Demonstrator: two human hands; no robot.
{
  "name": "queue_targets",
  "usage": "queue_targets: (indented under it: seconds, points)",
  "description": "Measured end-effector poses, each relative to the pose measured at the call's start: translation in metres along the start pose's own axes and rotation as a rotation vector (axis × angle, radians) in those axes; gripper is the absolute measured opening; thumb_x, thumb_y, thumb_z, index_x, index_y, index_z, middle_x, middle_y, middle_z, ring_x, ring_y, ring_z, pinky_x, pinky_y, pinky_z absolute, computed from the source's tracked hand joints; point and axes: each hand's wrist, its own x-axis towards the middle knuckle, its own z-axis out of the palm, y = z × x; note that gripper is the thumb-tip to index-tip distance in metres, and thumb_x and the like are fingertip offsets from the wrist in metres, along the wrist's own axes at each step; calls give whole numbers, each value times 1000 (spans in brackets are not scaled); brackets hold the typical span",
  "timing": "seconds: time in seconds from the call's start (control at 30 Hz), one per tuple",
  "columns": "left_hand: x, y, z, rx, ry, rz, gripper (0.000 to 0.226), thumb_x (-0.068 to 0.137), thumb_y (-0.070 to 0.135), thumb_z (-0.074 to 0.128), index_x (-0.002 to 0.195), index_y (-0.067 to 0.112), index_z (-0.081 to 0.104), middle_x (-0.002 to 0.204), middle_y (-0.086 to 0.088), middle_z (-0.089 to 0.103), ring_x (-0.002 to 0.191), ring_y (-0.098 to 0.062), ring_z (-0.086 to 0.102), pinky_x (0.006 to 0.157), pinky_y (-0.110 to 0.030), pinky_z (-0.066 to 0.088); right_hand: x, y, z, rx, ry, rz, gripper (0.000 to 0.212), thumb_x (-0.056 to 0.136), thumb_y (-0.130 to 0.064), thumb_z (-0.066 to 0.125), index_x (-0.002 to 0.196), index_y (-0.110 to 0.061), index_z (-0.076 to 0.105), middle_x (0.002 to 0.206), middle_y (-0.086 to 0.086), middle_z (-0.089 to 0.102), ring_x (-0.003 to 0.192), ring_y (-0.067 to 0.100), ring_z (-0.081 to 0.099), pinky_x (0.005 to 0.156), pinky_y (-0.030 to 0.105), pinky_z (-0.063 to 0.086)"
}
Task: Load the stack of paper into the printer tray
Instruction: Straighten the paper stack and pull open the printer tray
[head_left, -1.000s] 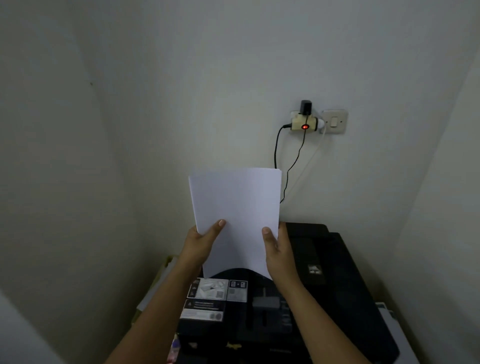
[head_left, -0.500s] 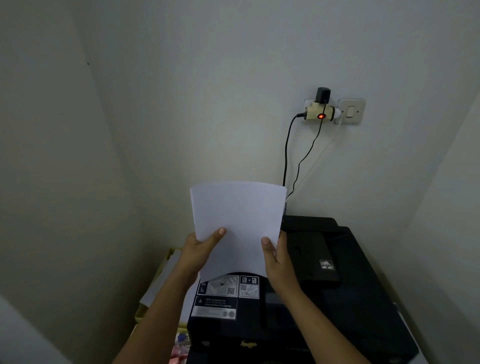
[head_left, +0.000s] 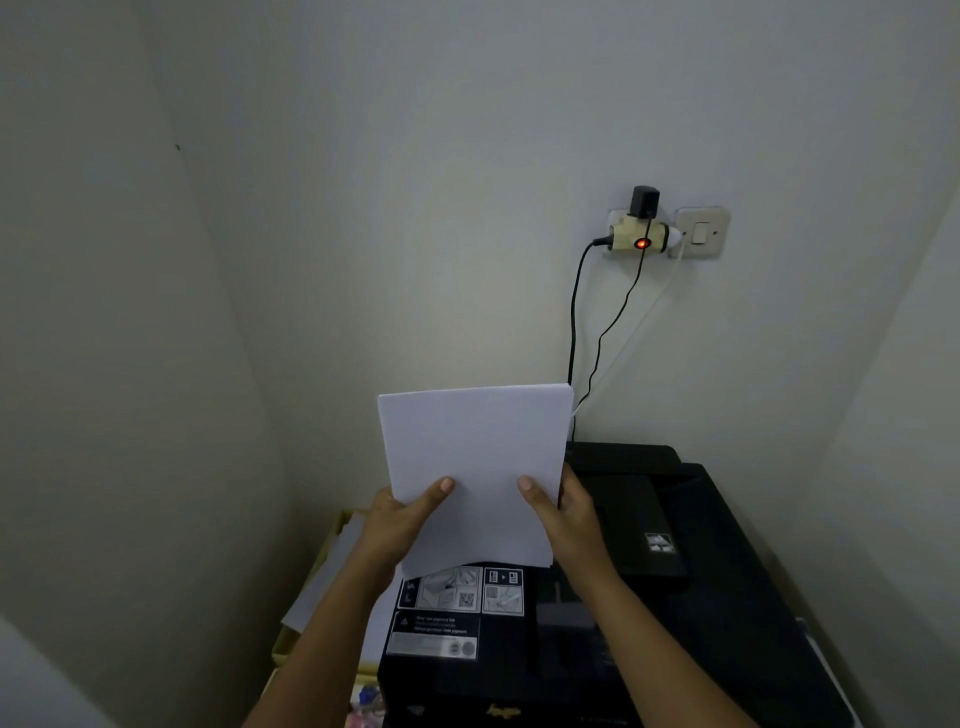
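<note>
At the far left, beside the printer (head_left: 727, 597), a yellowish box (head_left: 332, 551) with loose sheets (head_left: 332, 577) lying on it sits low against the left wall; what it holds beyond that is too dim to tell.

Next comes the left hand (head_left: 400, 525). Its thumb lies across the front of the stack of paper (head_left: 472, 467) near the lower left edge, and the remaining fingers are hidden behind the sheets, so it appears to pinch the stack between thumb and fingers.

The stack itself is held upright in the air, short edge up, above the rear left part of the printer's top. Its bottom edge hangs just over the black raised panel carrying the instruction labels (head_left: 457, 608), but whether it touches anything there cannot be told. Held vertical like this, with a hand on each side, the sheets stay squared and point down, which suits feeding them into a rear tray; the tray opening itself is not clearly visible, being dark and partly covered by the paper.

The right hand (head_left: 566, 519) mirrors the left: thumb on the front face near the lower right edge, fingers wrapped behind, gripping the stack. The paired grip likely keeps the sheets from fanning or buckling.

Further right, the printer's black lid extends toward the right wall. Above it on the back wall, a plug adaptor (head_left: 639, 236) with a red light feeds cables (head_left: 574, 322) down behind the printer, next to a light switch (head_left: 702, 232).
</note>
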Motion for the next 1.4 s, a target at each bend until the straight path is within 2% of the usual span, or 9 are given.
queue_targets:
  seconds: [0.17, 0.43, 0.53, 0.63, 0.77, 0.97, 1.1, 1.23, 1.4]
  points:
    - [-1, 2, -1, -12, -15, 9, 26, 83, 37, 81, 107, 30, 73, 104, 9, 79, 102, -12, 72, 78, -23, 55, 4, -5, -2, -4, -46, 30, 28, 98, -28, 76, 126, -23, 75, 118, -4, 82, 108, 16, 78, 84, 28, 63]
    - [3, 2, -1, 24, -30, 14, 30, 83, 44, 80, 109, 33, 70, 111, 10, 76, 106, -13, 69, 85, -30, 55, 10, -13, -1, 19, -108, 152, 27, 88, -32, 86, 114, -27, 80, 109, -6, 84, 100, 15, 79, 81, 29, 63]
    - [2, 4, -1, 4, -25, 24, 32, 81, 46, 80, 109, 33, 71, 112, 8, 77, 107, -13, 70, 91, -33, 56, 12, -11, 5, 27, -76, 189, 44, 76, -47, 92, 112, -24, 81, 107, -3, 84, 99, 18, 81, 85, 36, 64]
    - [-2, 7, 1, -21, -9, 19, 21, 86, 41, 78, 103, 34, 68, 107, 11, 74, 103, -8, 67, 83, -26, 53, 16, -8, 8, 36, -53, 202, 61, 69, -54, 96, 116, -18, 80, 109, 2, 84, 99, 21, 81, 87, 41, 66]
    - [-7, 3, 1, -26, -20, 16, 22, 86, 32, 81, 103, 33, 68, 106, 11, 74, 99, -6, 68, 77, -22, 52, 14, -8, 11, 54, -47, 195, 43, 77, -45, 93, 111, -20, 82, 105, 2, 85, 99, 23, 81, 89, 43, 66]
    - [-4, 3, -2, -23, -20, 2, 26, 80, 32, 86, 103, 30, 74, 100, 11, 80, 99, -8, 72, 86, -27, 56, 7, -8, 7, 75, -39, 173, 30, 87, -30, 89, 114, -21, 80, 106, -2, 85, 99, 19, 81, 79, 32, 63]
    - [-5, 6, 2, -52, -12, -3, 23, 81, 31, 85, 101, 30, 73, 98, 12, 78, 97, -6, 71, 77, -22, 53, 4, -6, 8, 93, -47, 174, 31, 89, -27, 88, 119, -20, 79, 110, -1, 84, 101, 19, 80, 81, 32, 63]
    - [-1, 9, 0, -56, 11, -6, 39, 75, 41, 88, 108, 27, 73, 109, 4, 78, 104, -15, 72, 85, -30, 56, 6, -6, 12, 107, -54, 169, 41, 86, -26, 91, 124, -18, 78, 115, 1, 83, 106, 21, 80, 91, 39, 64]
    - [-2, 5, -4, -60, -2, -15, 37, 76, 40, 87, 108, 29, 73, 109, 4, 79, 105, -17, 72, 86, -33, 57, 1, 2, 10, 124, -25, 180, 37, 88, -24, 89, 123, -19, 77, 114, 0, 83, 106, 21, 79, 85, 34, 63]
